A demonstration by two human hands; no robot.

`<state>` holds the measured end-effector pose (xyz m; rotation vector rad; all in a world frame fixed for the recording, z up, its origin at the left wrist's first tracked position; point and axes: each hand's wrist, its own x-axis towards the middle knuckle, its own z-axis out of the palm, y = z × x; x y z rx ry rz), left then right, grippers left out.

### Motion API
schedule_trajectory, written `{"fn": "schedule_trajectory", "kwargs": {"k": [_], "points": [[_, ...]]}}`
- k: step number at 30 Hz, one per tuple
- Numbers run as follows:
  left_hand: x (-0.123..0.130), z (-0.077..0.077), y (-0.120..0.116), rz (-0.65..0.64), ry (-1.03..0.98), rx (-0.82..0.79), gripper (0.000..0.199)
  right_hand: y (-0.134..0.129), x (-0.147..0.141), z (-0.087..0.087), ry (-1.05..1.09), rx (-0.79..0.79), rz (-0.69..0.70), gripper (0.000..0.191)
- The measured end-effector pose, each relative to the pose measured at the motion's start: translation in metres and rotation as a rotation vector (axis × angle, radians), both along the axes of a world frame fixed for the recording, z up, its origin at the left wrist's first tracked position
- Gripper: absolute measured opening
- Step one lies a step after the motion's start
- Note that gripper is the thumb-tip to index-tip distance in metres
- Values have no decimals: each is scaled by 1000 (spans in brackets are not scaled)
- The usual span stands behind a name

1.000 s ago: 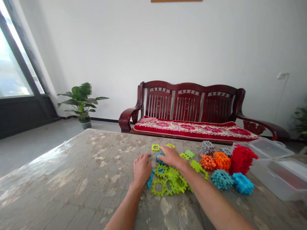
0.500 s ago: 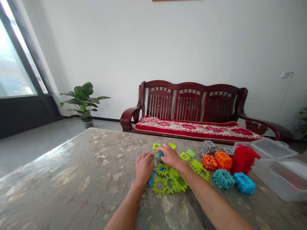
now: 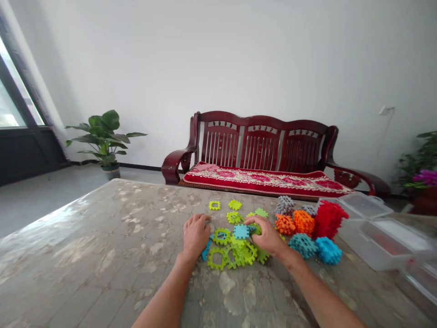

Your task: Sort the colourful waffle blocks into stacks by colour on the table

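Note:
My left hand [image 3: 196, 233] rests palm down on the table with its fingers laid forward, holding nothing that I can see. Blue toothed plastic tiles [image 3: 206, 250] lie beside its right edge. My right hand [image 3: 268, 234] pinches a dark teal interlocking tile [image 3: 251, 228] between thumb and fingers, partly hidden by them. Right at its fingertips is a light blue square tile [image 3: 241, 232] above the green heap; whether it is also gripped I cannot tell. Lime green frame tiles [image 3: 216, 258] lie heaped between my hands.
Single green tiles [image 3: 214, 205] lie farther back. To the right stand stacks of grey [image 3: 285, 205], orange [image 3: 303, 222], red [image 3: 330, 219], teal [image 3: 302, 246] and blue [image 3: 328, 250] tiles. Beyond them is a clear plastic box [image 3: 368, 248]. A wooden sofa [image 3: 259, 146] stands behind the table.
My right hand has moved right and nearer to me, from the back of the green heap to its right side. The light blue tile now shows. My left hand stays beside the heap. The view has turned slightly right.

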<state>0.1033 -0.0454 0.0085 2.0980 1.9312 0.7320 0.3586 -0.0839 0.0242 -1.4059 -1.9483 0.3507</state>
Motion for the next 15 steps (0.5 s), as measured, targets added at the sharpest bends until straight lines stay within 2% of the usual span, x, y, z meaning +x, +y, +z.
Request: {"fn": "schedule_trajectory", "kwargs": {"k": [3,9,12,15], "points": [[0,1,-1,-3,2,1,39,-6,-5,2,-65,-25,-99,42],[0,1,-1,-1,15,16,38,-10,-22,10,-269,-30,-93,45],[0,0,0,-1,28,19,38,-12,-24,10,-277,-17,-126,42],[0,0,0,-4,37,14,37,-18,-24,12,-238,61,-141,43]]}}
